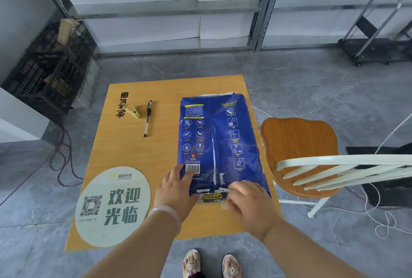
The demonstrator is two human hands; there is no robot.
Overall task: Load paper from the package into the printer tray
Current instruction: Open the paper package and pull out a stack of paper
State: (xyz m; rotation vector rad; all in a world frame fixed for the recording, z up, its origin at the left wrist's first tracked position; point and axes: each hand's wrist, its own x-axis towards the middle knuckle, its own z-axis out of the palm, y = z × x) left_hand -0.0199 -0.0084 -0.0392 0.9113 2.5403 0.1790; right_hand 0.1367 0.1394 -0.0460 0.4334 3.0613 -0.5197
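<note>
A blue paper package [219, 141] lies flat on the wooden bench [133, 150], wrapper torn but full. The left hand [177, 189] presses spread fingers on it; the right hand [249, 199] pinches the near-end flap. No printer tray shows; loading looks not yet begun.

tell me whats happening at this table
A person stands at a small wooden table with both hands on the near end of a blue paper package lying flat on it. The left hand presses down by the barcode, and the right hand works at the torn end flap, apparently opening it. No paper is out yet, and no printer is in view. A pen, a yellow clip and a round sign lie alongside; a chair stands to the right.
</note>
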